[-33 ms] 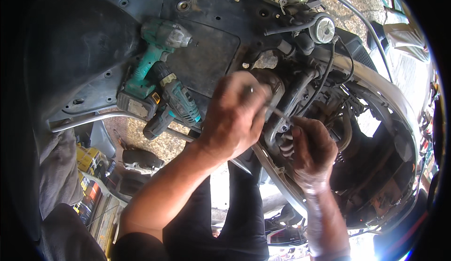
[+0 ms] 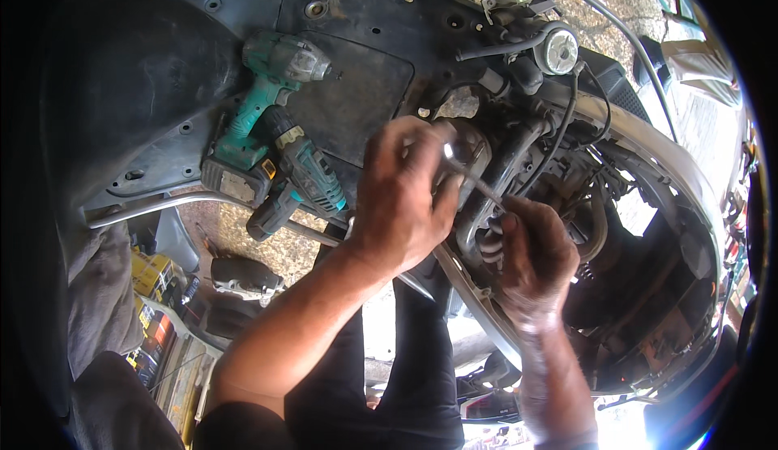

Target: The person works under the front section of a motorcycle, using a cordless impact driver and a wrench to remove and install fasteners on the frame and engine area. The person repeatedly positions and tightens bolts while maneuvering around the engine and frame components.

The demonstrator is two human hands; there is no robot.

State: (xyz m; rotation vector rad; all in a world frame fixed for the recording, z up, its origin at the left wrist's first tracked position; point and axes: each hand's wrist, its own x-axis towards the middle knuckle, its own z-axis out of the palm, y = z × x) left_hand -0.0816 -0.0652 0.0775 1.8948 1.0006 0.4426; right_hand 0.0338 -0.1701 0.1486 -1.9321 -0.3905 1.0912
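Observation:
A thin metal rod [image 2: 484, 188] slants between my two hands, above the engine parts of an opened scooter. My left hand [image 2: 401, 195] is closed around its upper left end. Those fingers are slightly smeared, and a bright shiny spot shows between them, so the shape of that end cannot be made out. At the lower right end, my right hand [image 2: 536, 255] pinches the rod between thumb and fingers. Beneath and beside the hands run a dark metal tube [image 2: 509, 158] and a ribbed hose [image 2: 491, 247]; the left hand covers some of the parts behind it.
On the dark body panel [image 2: 356, 85] lie a teal impact driver [image 2: 263, 93] and a teal cordless drill [image 2: 308, 170]. A round silver cap [image 2: 557, 51] sits at the far right. Pale curved frame [image 2: 689, 182] rims the deep cavity at right. Yellow boxes [image 2: 158, 276] stand lower left.
The left hand's fingers have shifted slightly around the rod's end, where a shiny spot now shows. The right hand has moved a little left and down.

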